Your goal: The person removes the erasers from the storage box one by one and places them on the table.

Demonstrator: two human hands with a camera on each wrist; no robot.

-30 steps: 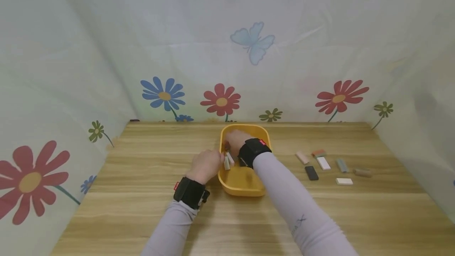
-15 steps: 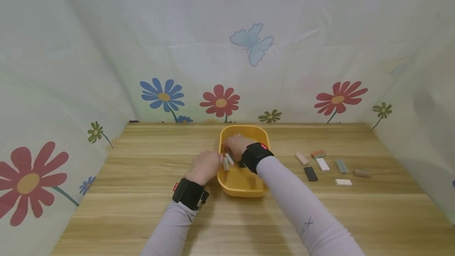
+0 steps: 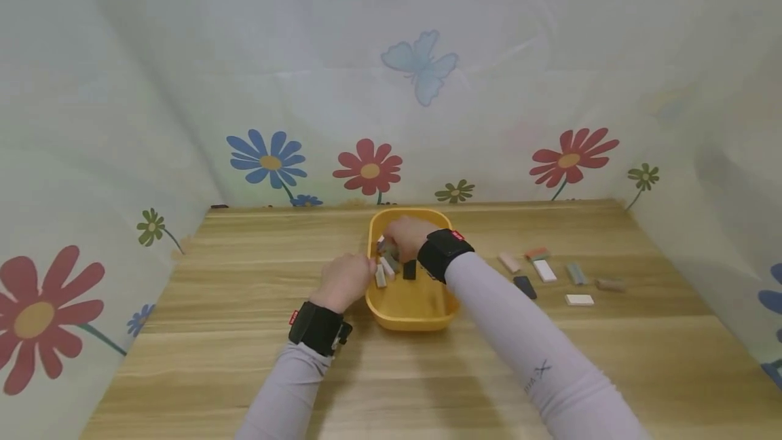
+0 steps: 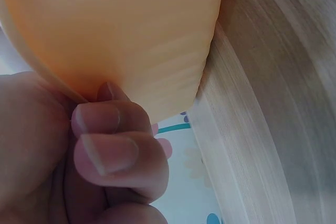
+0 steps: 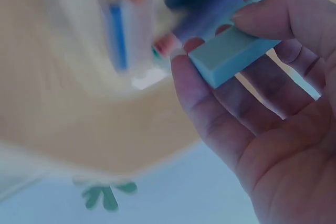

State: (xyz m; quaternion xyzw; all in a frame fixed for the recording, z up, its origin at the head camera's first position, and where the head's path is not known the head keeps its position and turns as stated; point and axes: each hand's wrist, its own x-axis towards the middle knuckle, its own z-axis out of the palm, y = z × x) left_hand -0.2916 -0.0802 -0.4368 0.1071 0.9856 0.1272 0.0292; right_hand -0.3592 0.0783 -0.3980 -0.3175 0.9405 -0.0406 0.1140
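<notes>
A yellow plastic bin (image 3: 412,323) stands on the wooden table. My left hand (image 3: 345,280) grips its left rim; in the left wrist view, curled fingers (image 4: 123,158) lie against the outside of the bin wall. Inside the bin is my right hand (image 3: 411,236), back up. A pale blue-green eraser (image 5: 231,53), a small rectangular block, is pinched between its thumb and fingers in the right wrist view. Beneath the hand lie several small pieces, among them a black one (image 3: 410,270) and a white one (image 3: 387,267). The hand hides part of the pile.
To the right of the bin, several small blocks lie loose on the table: a pink one (image 3: 509,262), an orange-and-green one (image 3: 537,254), a black one (image 3: 525,286), a white one (image 3: 580,300) and a brown one (image 3: 611,284). A flower-printed curtain (image 3: 452,121) hangs behind the table.
My right hand has shifted slightly right within the bin, uncovering more of the pieces. The left hand keeps its grip on the rim. The head view has turned a little.
</notes>
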